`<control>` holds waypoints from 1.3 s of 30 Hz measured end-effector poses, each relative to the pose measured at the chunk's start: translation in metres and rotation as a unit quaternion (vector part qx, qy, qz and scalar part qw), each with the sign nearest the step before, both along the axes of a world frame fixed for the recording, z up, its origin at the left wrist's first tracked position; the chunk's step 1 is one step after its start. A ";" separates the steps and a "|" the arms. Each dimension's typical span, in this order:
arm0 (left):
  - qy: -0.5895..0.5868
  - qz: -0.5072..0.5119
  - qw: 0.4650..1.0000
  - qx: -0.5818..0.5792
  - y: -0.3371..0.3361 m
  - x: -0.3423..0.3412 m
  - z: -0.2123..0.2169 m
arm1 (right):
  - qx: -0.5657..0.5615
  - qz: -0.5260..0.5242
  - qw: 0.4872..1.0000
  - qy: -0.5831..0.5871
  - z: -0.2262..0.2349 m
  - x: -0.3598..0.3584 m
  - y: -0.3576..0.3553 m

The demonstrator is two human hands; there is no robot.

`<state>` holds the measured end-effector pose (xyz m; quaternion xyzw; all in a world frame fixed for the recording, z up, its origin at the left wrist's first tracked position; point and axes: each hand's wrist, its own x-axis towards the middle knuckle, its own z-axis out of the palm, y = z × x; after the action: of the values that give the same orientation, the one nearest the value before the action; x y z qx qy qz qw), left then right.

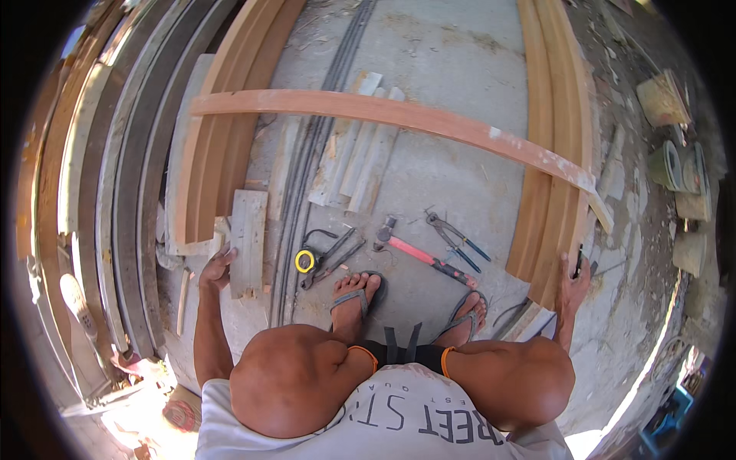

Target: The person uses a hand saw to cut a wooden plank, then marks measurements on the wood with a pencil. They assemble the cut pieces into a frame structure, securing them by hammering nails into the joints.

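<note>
I squat between two long wooden jambs, the left jamb (201, 176) and the right jamb (548, 222), which have stepped edges. A reddish wooden strip (368, 109) lies across both. My left hand (218, 268), fingers curled, is just below the left jamb's near end, against a small wood block (221, 233) and beside a short grey board (249, 244). What it grips is hidden. My right hand (573, 285) is at the outer side of the right jamb's near end. A slim dark object (579, 257) sticks up between its closed fingers; its kind is unclear.
Before my feet lie a yellow-and-black tape measure (305, 261), a red-handled hammer (425, 257), blue-handled pincers (458, 241) and another dark hand tool (334, 264). Steel rods (295, 207) and pale boards (359, 157) lie between the jambs. Long planks stand left; buckets (665, 165) are right.
</note>
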<state>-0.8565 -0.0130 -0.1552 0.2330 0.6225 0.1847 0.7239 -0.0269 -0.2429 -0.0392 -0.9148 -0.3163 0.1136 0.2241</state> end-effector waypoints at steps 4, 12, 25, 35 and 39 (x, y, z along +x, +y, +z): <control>-0.039 -0.036 0.997 -0.047 0.014 0.010 -0.022 | 0.116 -0.025 0.992 0.031 -0.001 0.020 -0.007; 0.209 -0.090 0.971 -0.074 0.003 0.118 0.032 | -0.024 -0.160 0.983 -0.093 -0.053 0.177 -0.065; 0.337 -0.264 0.891 0.153 0.046 0.255 0.230 | -0.235 0.032 0.966 -0.097 -0.133 0.278 0.091; 0.124 -0.424 0.792 0.421 0.051 0.523 0.304 | 0.079 0.074 0.968 -0.226 0.040 0.150 0.056; 0.042 -0.583 0.656 0.478 0.022 0.636 0.302 | 0.120 0.122 0.958 -0.231 0.099 0.084 0.038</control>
<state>-0.2209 0.0090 0.1463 0.8694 0.2150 -0.0131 0.4447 0.0574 -0.2051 0.0602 -0.8369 -0.4802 -0.1130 0.2372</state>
